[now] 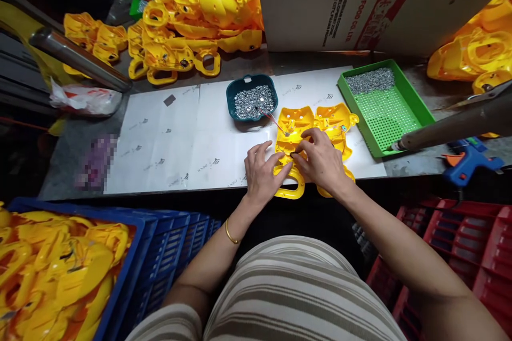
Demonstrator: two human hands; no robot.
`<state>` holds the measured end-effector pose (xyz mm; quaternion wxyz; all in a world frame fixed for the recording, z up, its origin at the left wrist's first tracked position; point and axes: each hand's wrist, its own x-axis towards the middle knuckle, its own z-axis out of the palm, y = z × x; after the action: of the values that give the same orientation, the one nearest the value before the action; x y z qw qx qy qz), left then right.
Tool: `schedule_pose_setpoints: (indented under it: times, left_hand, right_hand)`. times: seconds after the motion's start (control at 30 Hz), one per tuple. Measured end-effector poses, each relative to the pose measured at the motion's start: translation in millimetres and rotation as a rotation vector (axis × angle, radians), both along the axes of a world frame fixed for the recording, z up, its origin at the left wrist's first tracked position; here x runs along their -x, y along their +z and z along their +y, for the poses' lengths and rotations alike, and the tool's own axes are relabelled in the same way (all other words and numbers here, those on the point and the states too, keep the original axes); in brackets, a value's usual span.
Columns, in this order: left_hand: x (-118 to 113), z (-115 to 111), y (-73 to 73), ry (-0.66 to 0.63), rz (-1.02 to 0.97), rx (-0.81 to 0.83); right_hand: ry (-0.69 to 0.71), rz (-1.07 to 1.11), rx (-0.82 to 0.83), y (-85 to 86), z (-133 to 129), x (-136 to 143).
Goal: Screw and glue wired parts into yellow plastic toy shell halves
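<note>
Two open yellow plastic shell halves (295, 117) with loop handles lie side by side on the white sheet, their insides facing up. Thin wires and small parts show within. My left hand (261, 171) is at the left shell's edge, its thumb and forefinger gripping the plastic near the handle. Over the middle of that shell, my right hand (322, 162) has its fingertips pinched together. Something small and dark shows at those fingertips, too hidden to name. A red wire (275, 121) runs up from the shell toward a dark green tub (232, 107) of small silvery screws.
A green perforated tray (414, 101) with metal pieces stands right. Beyond it are a metal pole (460, 120) and a blue glue gun (466, 165). Yellow shells (216, 8) are piled behind, beside a cardboard box (308, 5). A blue crate (140, 234) of shells stands lower left.
</note>
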<state>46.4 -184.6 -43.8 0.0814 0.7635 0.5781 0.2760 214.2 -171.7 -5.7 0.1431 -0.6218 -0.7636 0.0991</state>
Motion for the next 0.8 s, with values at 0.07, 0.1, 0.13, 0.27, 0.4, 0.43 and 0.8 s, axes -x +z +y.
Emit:
schedule_pose_setpoints:
  times: [0.07,0.1,0.13,0.27,0.4,0.43,0.8]
  left_hand:
    - [0.4,2.0,0.5,0.028,-0.102,0.039]
    - [0.6,3.5,1.0,0.046,-0.176,0.061]
    - [0.7,5.2,1.8,0.057,-0.259,0.087]
    - [-0.1,11.9,8.2,0.012,-0.660,0.359]
    - [-2.0,14.7,14.7,0.007,-0.911,0.578]
    - [-2.2,14.8,15.3,0.005,-0.921,0.572]
    - [-3.7,15.5,9.7,-0.096,-0.952,0.492]
  right_hand:
    - [0.007,0.119,-0.081,-4.1,-4.7,-2.5]
    - [0.026,0.167,-0.117,-5.9,-7.8,-3.0]
    - [0.053,0.206,-0.143,-7.5,-11.4,-2.9]
    - [0.122,0.401,-0.144,-13.2,-23.5,0.4]
    - [0.003,0.826,0.102,-19.0,-25.0,2.0]
    - [-0.050,0.928,0.180,-20.1,-23.9,1.7]
    - [-0.093,1.177,0.443,-24.6,-13.6,-0.1]
